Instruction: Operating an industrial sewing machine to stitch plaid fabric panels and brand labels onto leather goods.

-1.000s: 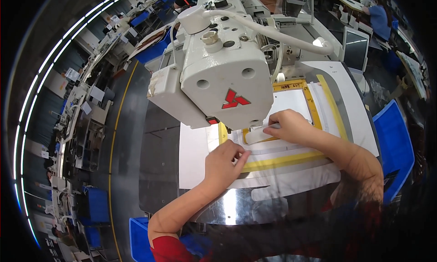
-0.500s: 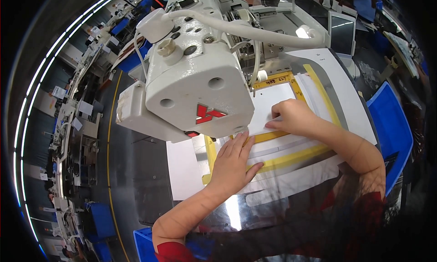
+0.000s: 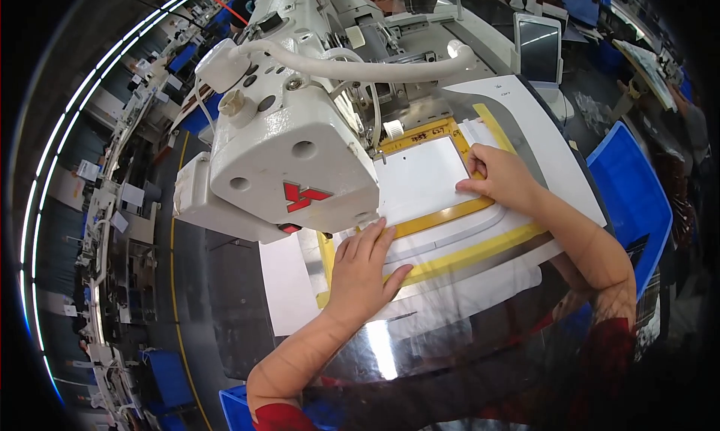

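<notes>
A flat white sheet (image 3: 424, 178) lies inside a yellow frame (image 3: 435, 219) with dark handwriting on its far side, beside the head of a white sewing machine (image 3: 292, 161). My left hand (image 3: 364, 270) rests palm down at the frame's near left corner, its fingers stretched out and its thumb apart; the fingertips reach close to the machine head. At the sheet's right edge my right hand (image 3: 501, 178) is closed, with bent fingers and thumb pinching the edge. The machine head covers the left part of the sheet and the needle area.
Yellow tape strips (image 3: 480, 249) border the plate around the frame. White paper (image 3: 551, 142) covers the table on the right. A blue bin (image 3: 634, 199) stands at the right, near a screen (image 3: 538, 47). A white hose (image 3: 352, 70) arches above the work.
My right hand has moved from over the sheet to its right edge, uncovering more of the white surface. My left hand stays at the frame's near left corner. The whole view has shifted slightly.
</notes>
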Motion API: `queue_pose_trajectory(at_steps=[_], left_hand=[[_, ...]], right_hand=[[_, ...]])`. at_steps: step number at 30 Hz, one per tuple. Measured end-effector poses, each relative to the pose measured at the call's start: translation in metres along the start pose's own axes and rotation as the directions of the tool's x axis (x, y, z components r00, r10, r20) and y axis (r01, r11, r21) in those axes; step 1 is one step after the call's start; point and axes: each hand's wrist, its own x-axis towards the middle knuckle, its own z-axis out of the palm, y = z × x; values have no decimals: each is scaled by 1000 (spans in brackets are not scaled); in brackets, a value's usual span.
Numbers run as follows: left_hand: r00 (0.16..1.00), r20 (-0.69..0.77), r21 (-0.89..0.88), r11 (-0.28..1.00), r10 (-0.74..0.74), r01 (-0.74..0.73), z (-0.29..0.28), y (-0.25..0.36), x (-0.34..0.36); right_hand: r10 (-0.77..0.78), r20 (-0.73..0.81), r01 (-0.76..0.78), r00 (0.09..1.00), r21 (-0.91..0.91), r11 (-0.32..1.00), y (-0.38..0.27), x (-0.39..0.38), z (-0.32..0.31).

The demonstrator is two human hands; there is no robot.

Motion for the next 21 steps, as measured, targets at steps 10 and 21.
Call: queue_pose_trajectory(at_steps=[10, 21], left_hand=[[933, -202, -95, 942, 297, -321, -11, 9, -4], [899, -199, 2, 917, 391, -399, -30, 20, -33]], right_hand=[[-589, -2, 581, 808, -160, 798, 6, 1, 7], [-571, 413, 586, 709, 103, 803, -86, 14, 61]])
